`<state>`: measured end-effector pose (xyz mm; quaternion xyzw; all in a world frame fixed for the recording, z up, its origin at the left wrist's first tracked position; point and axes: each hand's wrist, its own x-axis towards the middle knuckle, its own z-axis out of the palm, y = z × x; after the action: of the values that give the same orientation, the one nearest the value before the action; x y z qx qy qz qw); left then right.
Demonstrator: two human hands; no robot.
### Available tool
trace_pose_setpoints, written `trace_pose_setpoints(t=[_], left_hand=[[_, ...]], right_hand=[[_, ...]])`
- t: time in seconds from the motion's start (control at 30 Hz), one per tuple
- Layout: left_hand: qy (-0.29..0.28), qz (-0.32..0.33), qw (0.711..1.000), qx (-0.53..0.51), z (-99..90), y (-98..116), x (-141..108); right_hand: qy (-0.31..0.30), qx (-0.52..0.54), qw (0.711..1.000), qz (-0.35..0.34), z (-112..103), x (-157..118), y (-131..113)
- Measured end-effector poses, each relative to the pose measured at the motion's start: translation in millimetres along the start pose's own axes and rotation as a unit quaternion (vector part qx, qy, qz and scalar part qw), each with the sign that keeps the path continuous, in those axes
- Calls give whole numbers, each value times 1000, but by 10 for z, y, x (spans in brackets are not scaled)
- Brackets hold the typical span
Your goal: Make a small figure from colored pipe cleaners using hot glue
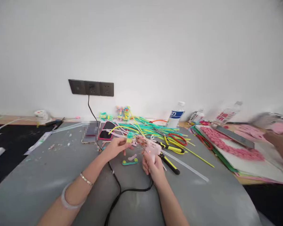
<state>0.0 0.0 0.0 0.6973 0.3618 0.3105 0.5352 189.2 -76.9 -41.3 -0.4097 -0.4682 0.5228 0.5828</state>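
My right hand (pixel 153 166) is wrapped round the handle of a pale pink hot glue gun (pixel 153 148), its stained nozzle end pointing left. A long clear glue stick (pixel 186 166) sticks out of the back of the gun. In my left hand (pixel 116 149), a small green and yellow pipe-cleaner piece (pixel 129 137) is pinched between the fingers, close to the nozzle. Below, on the grey table, lies a teal pipe-cleaner strip with yellow curled ends (pixel 130 162), and a pale pink piece (pixel 132 157) sits just above it.
Yellow-handled pliers (pixel 169 164), red-handled scissors (pixel 178 139) and many pipe cleaners (pixel 153 125) lie behind the gun. Two phones (pixel 91 131) rest at the left. A black cord (pixel 118 185) crosses the front. At the right, another person's hand (pixel 279 146) is near pink paper craft (pixel 233 144).
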Motion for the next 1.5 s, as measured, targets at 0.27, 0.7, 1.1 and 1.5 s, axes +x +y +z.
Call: trace_pose_setpoints(t=[0.27,0.7,1.1,1.5], left_hand=[[2,1,1000,-14,-1,-74,49],[6,1,999,-31,13,-36,33],[70,11,995,-67,10,-93,85],[84,13,992,-90,13,-25,39]], right_hand=[[49,73,996,-13,-29,-13,-21],[-5,217,975,-34,178,-3,-525],[-112,224,968,-20,765,363,-814],[-93,162,982,15,-3,304,-133]])
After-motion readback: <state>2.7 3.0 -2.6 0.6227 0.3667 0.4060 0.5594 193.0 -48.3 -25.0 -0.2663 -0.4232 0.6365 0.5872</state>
